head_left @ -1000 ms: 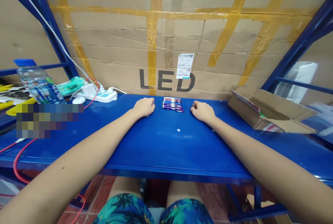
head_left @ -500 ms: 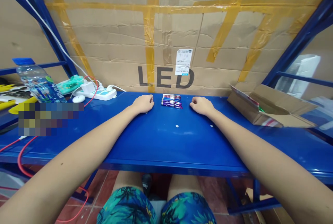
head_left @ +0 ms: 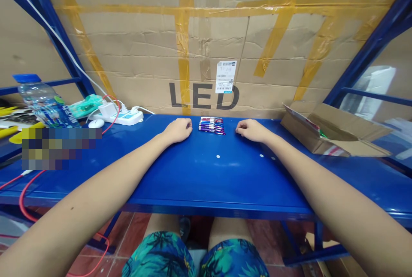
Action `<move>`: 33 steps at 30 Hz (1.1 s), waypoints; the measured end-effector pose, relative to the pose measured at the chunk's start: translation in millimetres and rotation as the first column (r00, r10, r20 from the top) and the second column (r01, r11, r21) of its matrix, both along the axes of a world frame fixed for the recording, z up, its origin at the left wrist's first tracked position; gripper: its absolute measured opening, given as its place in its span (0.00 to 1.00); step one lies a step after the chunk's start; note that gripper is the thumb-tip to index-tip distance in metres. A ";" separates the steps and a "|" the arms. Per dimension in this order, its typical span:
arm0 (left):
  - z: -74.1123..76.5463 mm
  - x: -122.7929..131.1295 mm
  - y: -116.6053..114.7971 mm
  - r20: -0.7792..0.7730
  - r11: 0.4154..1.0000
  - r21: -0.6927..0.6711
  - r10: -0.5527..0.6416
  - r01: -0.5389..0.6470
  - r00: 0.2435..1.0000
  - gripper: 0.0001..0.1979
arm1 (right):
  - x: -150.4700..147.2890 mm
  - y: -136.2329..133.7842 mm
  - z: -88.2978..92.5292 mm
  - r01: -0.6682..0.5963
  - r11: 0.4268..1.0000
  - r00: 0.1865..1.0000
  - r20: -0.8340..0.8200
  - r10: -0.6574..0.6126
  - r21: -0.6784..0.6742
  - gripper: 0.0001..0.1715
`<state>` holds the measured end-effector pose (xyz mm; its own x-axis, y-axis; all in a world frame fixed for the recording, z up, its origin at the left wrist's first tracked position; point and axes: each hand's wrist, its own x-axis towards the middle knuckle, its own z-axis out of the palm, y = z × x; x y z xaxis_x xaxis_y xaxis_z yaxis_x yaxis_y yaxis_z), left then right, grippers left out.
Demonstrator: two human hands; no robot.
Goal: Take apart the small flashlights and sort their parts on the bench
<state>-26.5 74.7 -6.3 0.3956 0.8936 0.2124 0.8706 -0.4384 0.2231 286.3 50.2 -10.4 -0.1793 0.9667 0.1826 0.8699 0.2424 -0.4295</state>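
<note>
A small row of purple and red pen-like items (head_left: 211, 125) lies on the blue metal table (head_left: 206, 182) near its back edge. My left hand (head_left: 178, 130) rests on the table just left of the row, its fingers curled under into a loose fist. Just right of the row rests my right hand (head_left: 249, 130), curled the same way. Neither hand touches the items, and I see nothing held in either.
An open cardboard box (head_left: 331, 135) lies at the right. At the left stand a water bottle (head_left: 43, 101), a white power strip (head_left: 120, 117) with red and white cables, a white mouse (head_left: 96, 123) and a green pack (head_left: 85, 105). A taped cardboard wall (head_left: 206, 45) marked LED closes the back.
The view shifted slightly. Both hands stay curled on the table beside the row of items.
</note>
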 end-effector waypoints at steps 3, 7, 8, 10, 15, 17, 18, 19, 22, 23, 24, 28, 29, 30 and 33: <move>-3.8 8.7 -3.4 -0.006 0.989 0.117 -0.091 0.091 0.996 0.08 | -0.5 0.0 -0.9 -0.020 1.000 1.000 0.009 0.020 0.007 0.08; -6.2 21.3 -9.4 -0.045 0.942 0.257 -0.212 0.216 0.976 0.13 | -8.6 -6.1 0.7 -0.056 0.998 0.998 0.000 0.056 0.021 0.08; -6.2 23.7 -10.8 -0.058 0.932 0.264 -0.240 0.246 0.969 0.13 | -13.1 -9.0 1.3 -0.074 0.997 0.997 -0.022 0.075 0.031 0.08; -6.0 26.8 -12.8 -0.074 0.918 0.251 -0.297 0.306 0.952 0.13 | -24.9 -15.6 1.9 -0.120 0.991 0.988 -0.089 0.125 0.064 0.10; -6.4 27.1 -11.4 -0.021 0.906 0.186 -0.383 0.380 0.924 0.12 | -56.4 -29.1 0.5 -0.199 0.963 0.972 -0.088 0.218 0.183 0.13; -6.7 26.4 -9.9 0.003 0.901 0.154 -0.411 0.406 0.912 0.11 | -62.3 -31.5 0.1 -0.224 0.956 0.970 -0.052 0.237 0.191 0.12; -6.7 26.0 -9.6 0.015 0.897 0.140 -0.426 0.420 0.905 0.10 | -63.2 -32.1 0.1 -0.228 0.955 0.970 -0.045 0.240 0.190 0.12; -6.7 25.8 -9.5 0.027 0.892 0.128 -0.439 0.433 0.898 0.10 | -63.0 -32.5 0.3 -0.228 0.955 0.970 -0.043 0.240 0.191 0.12; -6.0 25.5 -12.0 0.062 0.886 0.106 -0.460 0.452 0.886 0.10 | -58.4 -32.8 1.2 -0.216 0.957 0.973 -0.038 0.227 0.194 0.11; -5.6 25.6 -13.7 0.073 0.885 0.106 -0.462 0.454 0.884 0.10 | -56.7 -32.8 1.4 -0.223 0.956 0.972 -0.032 0.233 0.192 0.11; -5.1 25.9 -15.8 0.085 0.883 0.108 -0.466 0.457 0.880 0.09 | -55.3 -32.9 1.4 -0.236 0.954 0.969 -0.023 0.244 0.188 0.11; -3.0 28.5 -24.9 0.142 0.868 0.102 -0.497 0.487 0.856 0.11 | -55.4 -34.2 0.4 -0.318 0.927 0.948 0.072 0.310 0.197 0.13; -2.7 29.4 -26.8 0.149 0.868 0.096 -0.497 0.488 0.855 0.11 | -56.6 -34.8 0.1 -0.334 0.922 0.942 0.100 0.320 0.196 0.12; -2.5 30.3 -28.3 0.151 0.870 0.091 -0.493 0.485 0.857 0.12 | -58.0 -35.4 -0.1 -0.347 0.919 0.937 0.123 0.328 0.190 0.11; -2.7 32.7 -31.2 0.137 0.882 0.095 -0.471 0.461 0.872 0.13 | -61.4 -37.2 -0.3 -0.347 0.926 0.932 0.163 0.323 0.150 0.06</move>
<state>6.2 43.5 -9.0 0.7217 0.5979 0.3489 0.5195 -0.8009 0.2978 224.9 13.1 -10.7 -0.5214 0.8012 0.2938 0.7709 0.5898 -0.2404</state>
